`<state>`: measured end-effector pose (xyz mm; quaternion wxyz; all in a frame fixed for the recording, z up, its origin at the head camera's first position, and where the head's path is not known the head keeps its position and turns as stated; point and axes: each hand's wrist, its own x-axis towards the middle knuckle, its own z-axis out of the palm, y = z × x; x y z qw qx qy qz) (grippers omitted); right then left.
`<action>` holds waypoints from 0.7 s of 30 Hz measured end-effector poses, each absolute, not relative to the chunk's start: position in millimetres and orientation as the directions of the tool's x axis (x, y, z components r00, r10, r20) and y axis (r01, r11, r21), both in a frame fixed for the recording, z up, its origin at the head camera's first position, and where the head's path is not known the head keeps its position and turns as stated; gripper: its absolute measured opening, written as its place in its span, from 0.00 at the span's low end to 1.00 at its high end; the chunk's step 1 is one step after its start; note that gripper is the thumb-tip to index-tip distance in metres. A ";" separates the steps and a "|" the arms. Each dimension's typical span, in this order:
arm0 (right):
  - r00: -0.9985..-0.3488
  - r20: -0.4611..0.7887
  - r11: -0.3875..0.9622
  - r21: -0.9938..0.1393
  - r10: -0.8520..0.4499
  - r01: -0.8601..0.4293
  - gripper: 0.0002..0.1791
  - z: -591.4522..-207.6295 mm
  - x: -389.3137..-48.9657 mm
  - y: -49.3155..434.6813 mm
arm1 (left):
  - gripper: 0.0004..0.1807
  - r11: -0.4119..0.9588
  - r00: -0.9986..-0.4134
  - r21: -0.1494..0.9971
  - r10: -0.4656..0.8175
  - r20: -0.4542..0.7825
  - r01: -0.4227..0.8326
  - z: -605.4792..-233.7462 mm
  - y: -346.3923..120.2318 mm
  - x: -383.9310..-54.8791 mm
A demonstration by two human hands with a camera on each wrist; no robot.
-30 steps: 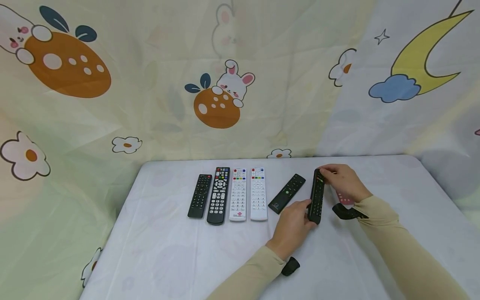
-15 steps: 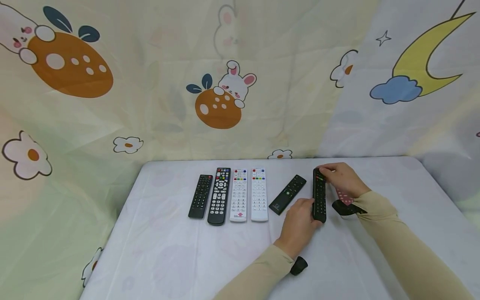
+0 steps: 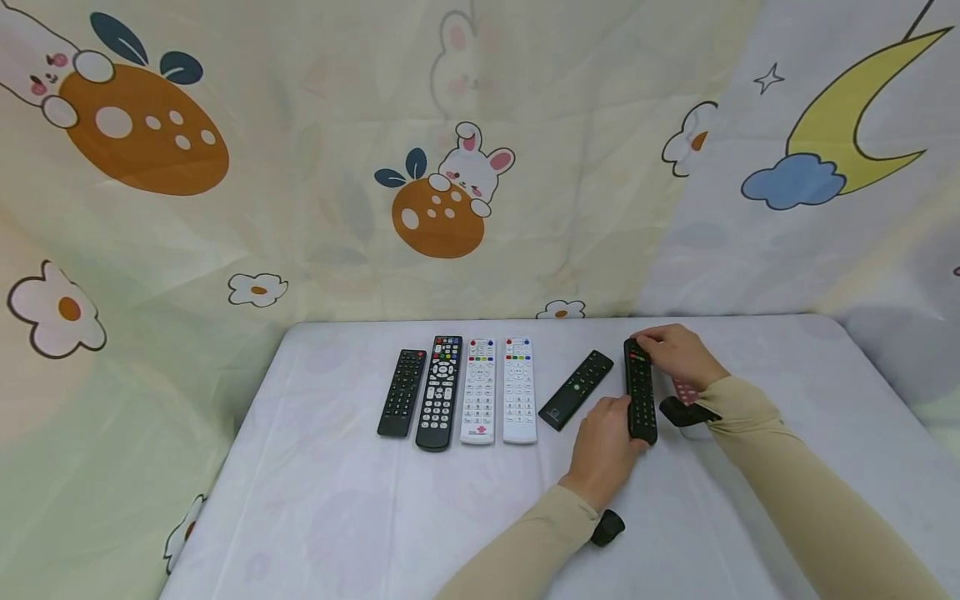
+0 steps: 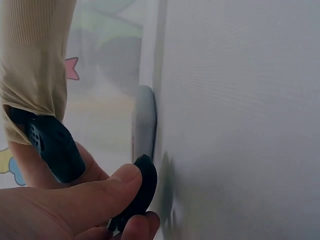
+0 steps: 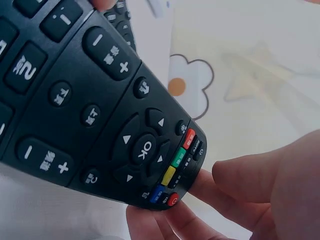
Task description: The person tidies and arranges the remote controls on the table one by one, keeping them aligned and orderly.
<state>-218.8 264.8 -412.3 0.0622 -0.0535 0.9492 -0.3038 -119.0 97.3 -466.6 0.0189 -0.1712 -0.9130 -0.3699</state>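
A black remote control (image 3: 641, 392) with rows of buttons is held between both hands, lengthwise to the person. My left hand (image 3: 605, 450) pinches its near end, and the left wrist view has the thumb pressed to the edge of the remote (image 4: 145, 187) with fingers on the other side. My right hand (image 3: 681, 354) holds the far end. In the right wrist view, fingers (image 5: 192, 222) lie under the end with the coloured keys, the thumb close beside it. A second black remote (image 3: 576, 390) lies slanted to the left of the held one.
Left on the white table (image 3: 322, 500), a row holds a small black remote (image 3: 402, 392), a larger black remote (image 3: 438, 393) and two white remotes (image 3: 477, 392). A pink item with white dots (image 3: 684, 392) is partly hidden beneath the right wrist. A patterned cloth (image 3: 315, 208) hangs behind.
The held remote has shifted slightly right and turned straighter. My left hand has moved right along with its near end; the right hand stays at the far end. The other remotes lie unmoved.
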 end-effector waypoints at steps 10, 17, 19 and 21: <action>-0.986 -0.093 0.872 -0.484 -0.138 -0.077 0.22 -420.0 -226.1 257.8 | 0.31 0.726 -0.941 0.605 0.304 0.147 0.329 -470.7 102.2 -124.7; -0.983 -0.087 0.896 -0.430 -0.163 -0.110 0.21 -423.0 -228.1 251.8 | 0.31 0.760 -0.939 0.555 0.314 0.144 0.339 -468.5 101.4 -128.0; -0.983 -0.085 0.895 -0.431 -0.166 -0.114 0.21 -424.5 -228.1 250.9 | 0.31 0.768 -0.939 0.544 0.316 0.137 0.338 -467.7 101.3 -128.9; -0.981 -0.078 0.892 -0.433 -0.179 -0.128 0.21 -426.7 -228.7 250.4 | 0.31 0.776 -0.939 0.534 0.315 0.134 0.336 -467.4 101.3 -130.0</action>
